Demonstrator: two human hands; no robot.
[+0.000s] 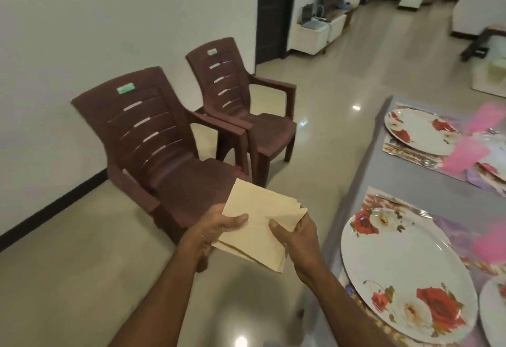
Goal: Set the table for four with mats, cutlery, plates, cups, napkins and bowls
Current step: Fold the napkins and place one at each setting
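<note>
Both forearms reached forward from the bottom of the frame, meeting over the floor just off the desk's point(405, 182) left edge. The left hand point(216, 233) gripped a stack of cream napkins point(260, 226) at its left side, thumb curled flat on top and fingers hidden underneath. The right hand point(297, 240) pinched the same stack at its right side, thumb on the top sheet and fingers wrapped below. The napkins were held roughly level and slightly fanned, with several layered edges showing at the near and right corners, clear of the desk. On the grey desk, near its left edge, a large white plate with red roses point(405, 275) sat on a floral mat point(451, 226), with a fork point(405, 207) lying beside the plate's far rim. Further along the same edge a second rose plate point(419, 133) rested on another mat point(427, 160) with cutlery point(410, 155) beside its near rim. Pink shapes point(465, 155) lay blurred toward the desk's right side; could not tell what they were. Two brown plastic chairs point(169, 141) stood against the white wall, well apart from the desk.
</note>
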